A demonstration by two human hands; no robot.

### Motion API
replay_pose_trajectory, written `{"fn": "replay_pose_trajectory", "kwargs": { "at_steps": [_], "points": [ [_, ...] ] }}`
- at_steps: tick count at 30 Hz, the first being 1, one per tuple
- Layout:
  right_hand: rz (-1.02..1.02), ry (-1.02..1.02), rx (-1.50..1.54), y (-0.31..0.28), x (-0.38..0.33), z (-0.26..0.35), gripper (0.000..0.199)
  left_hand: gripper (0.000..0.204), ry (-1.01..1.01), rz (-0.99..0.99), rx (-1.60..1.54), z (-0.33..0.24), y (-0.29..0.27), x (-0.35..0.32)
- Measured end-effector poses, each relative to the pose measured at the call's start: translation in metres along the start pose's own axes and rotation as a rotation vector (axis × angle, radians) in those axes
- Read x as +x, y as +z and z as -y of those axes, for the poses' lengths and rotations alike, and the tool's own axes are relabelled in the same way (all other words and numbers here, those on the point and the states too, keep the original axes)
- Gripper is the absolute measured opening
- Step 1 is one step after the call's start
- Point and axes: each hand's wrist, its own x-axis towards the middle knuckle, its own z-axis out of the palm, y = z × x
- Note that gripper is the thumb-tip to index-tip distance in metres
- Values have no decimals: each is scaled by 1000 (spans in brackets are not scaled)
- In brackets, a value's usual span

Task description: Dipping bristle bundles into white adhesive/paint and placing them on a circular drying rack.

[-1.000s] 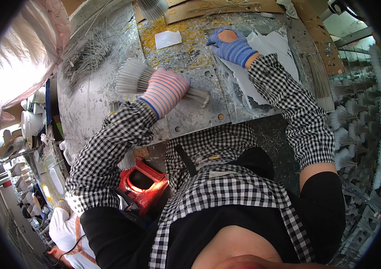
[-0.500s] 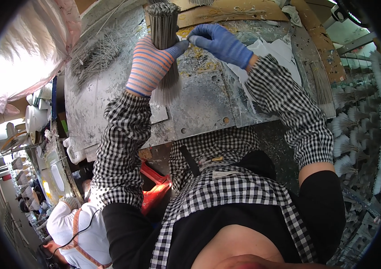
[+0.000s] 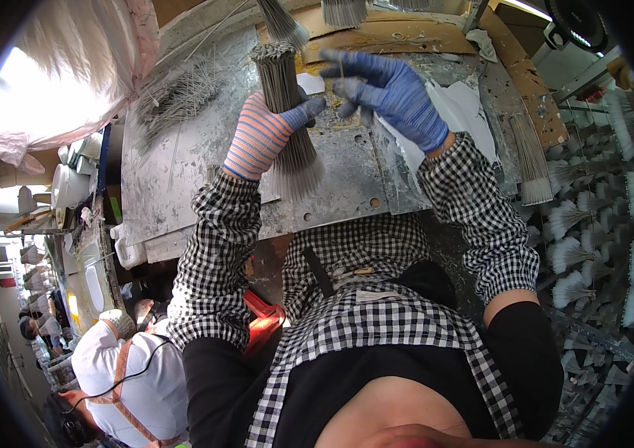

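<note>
My left hand (image 3: 261,138), in an orange-and-blue striped glove, is wrapped round a thick bundle of thin wire brushes (image 3: 281,82). The bundle stands nearly upright above the table, its looped wire ends at the top and pale bristles fanning out below. Right of it, my right hand (image 3: 403,97) wears a blue glove and has its fingers spread. A thin yellow rubber band (image 3: 342,69) looks stretched between its finger and thumb, partly blurred. That hand is apart from the bundle.
Loose wires (image 3: 179,93) lie piled at the table's left. More brush bundles (image 3: 345,13) lie at the far edge by the cardboard (image 3: 421,33). White sheets (image 3: 462,112) and another bundle (image 3: 530,160) are at the right. A co-worker (image 3: 138,381) is at lower left.
My left hand has brought the bundle slightly right and nearer. The right hand has moved right, away from the bundle, and its fingers have spread with the thin band now visible.
</note>
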Motion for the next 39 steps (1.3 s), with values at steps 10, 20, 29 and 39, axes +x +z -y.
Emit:
{"fn": "replay_pose_trajectory", "kwargs": {
  "at_steps": [10,20,29,39],
  "points": [
    [-24,422,-661,-35,28,-39,95,32,667,133,1259,-9,42,-29],
    [-25,475,-810,-17,21,12,62,43,363,350,1337,-4,64,-33],
    [153,-533,-293,13,0,38,45,32,183,192,109,0,48,-29],
    [-65,-830,-583,27,-1,50,61,55,50,193,-118,35,79,-64]
  ]
}}
